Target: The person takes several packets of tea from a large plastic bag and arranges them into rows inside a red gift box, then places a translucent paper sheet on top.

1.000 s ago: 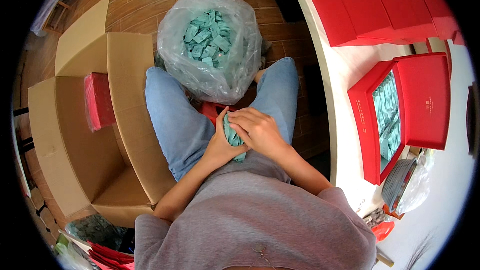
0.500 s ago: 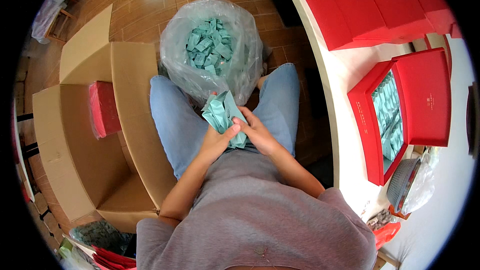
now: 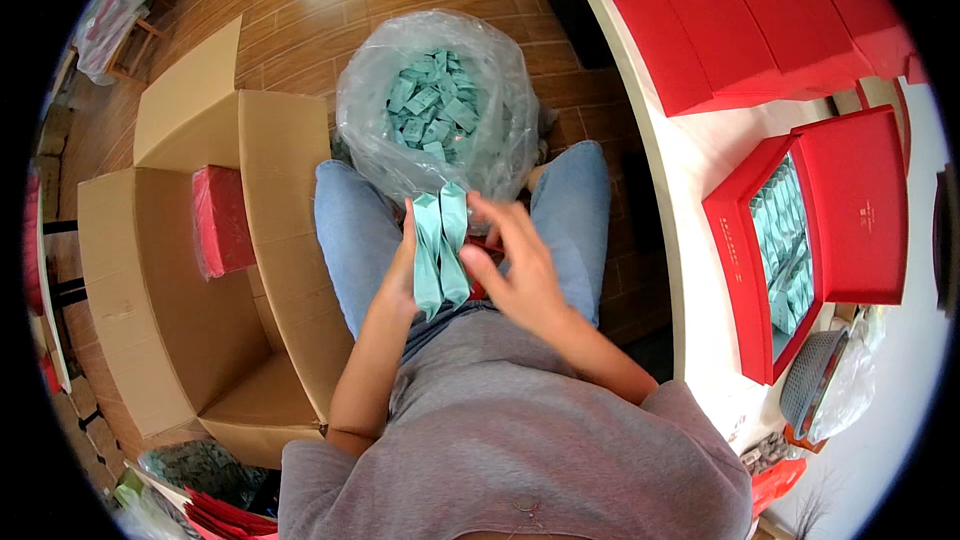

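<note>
My left hand grips two rows of pale green sachets, standing side by side above my lap, from their left side. At the right of the sachets is my right hand, its thumb and fingers spread apart around their right edge. Whether a fingertip touches them I cannot tell. Beyond my hands, between my knees, stands a clear plastic bag full of loose green sachets. Something red shows partly behind the held sachets, mostly hidden.
An open cardboard box on the left holds a red wrapped box. On the white table at right lies an open red gift box with rows of green sachets. Red boxes are behind it, a grey basket nearer.
The sachets have turned from a fanned bunch into two upright rows. My right hand has come away from its clasp and spread its fingers. The view has shifted slightly.
</note>
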A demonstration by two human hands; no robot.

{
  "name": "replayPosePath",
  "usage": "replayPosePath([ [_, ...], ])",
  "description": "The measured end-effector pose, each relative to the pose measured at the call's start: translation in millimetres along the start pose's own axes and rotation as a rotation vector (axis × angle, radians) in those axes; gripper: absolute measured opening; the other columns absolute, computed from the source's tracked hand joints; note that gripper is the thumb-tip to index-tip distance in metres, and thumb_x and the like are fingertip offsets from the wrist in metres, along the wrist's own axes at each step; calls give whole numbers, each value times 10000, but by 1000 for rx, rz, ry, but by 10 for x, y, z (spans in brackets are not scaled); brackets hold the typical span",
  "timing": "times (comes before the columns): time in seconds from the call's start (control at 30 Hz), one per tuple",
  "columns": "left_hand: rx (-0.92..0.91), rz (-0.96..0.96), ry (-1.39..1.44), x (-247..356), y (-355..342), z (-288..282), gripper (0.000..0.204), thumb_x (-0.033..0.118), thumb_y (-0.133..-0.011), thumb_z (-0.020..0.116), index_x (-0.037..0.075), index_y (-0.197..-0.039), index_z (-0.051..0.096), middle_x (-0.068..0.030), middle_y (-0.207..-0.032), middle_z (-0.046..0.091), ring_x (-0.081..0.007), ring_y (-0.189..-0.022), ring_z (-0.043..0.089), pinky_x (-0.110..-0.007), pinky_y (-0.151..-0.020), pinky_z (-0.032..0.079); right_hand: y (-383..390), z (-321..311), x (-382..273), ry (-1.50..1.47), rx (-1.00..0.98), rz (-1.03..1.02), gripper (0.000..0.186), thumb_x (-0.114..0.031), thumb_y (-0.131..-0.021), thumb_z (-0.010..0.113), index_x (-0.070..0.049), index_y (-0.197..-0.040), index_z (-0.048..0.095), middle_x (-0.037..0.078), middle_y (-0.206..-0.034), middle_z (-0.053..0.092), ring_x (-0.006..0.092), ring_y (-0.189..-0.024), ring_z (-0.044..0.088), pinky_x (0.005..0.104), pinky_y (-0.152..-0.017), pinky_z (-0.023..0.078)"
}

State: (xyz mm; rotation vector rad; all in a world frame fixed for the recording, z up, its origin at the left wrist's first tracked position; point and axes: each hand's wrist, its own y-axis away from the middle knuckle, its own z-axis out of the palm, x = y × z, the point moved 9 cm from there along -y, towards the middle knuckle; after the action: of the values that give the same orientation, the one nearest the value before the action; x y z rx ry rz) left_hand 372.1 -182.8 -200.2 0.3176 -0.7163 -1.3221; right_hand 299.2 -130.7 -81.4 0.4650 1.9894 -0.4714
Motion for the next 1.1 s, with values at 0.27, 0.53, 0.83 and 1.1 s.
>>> replayPosePath([
  [0.27,-49,-67,-266,-74,50,-58,698,622,-928,244,59,-1250,502,-34,-885,620,-113,-740,608,-276,-618,537,-259,-88,-11,17,-89,-129,474,-169,-810,683,-61,-1249,541,129,-1207,567,265,-1087,533,342,-908,428],
  [0.53,7,-35,-321,-83,21,16,605,542,-962,276,42,-1232,484,-61,-1040,603,-124,-861,615,-280,-710,542,-296,-97,93,14,42,-110,149,-120,-868,601,-4,-933,668,134,-1088,640,285,-967,607,344,-850,467],
  [0.83,148,597,-515,64,-114,705,629,506,-987,222,-4,-1318,379,-121,-1301,463,-237,-1178,471,-358,-1002,373,221,-678,158,-42,221,142,583,-266,-850,663,-1,-1298,400,202,-1163,533,270,-1079,535,344,-904,427],
  [1.1,-632,709,-979,-802,283,2226,458,230,-946,453,8,-1336,364,-114,-1230,463,-190,-1132,457,-317,-995,328,1507,-2980,-128,432,642,168,485,-270,-711,801,-23,-1064,577,59,-927,557,166,-878,543,299,-790,443],
])
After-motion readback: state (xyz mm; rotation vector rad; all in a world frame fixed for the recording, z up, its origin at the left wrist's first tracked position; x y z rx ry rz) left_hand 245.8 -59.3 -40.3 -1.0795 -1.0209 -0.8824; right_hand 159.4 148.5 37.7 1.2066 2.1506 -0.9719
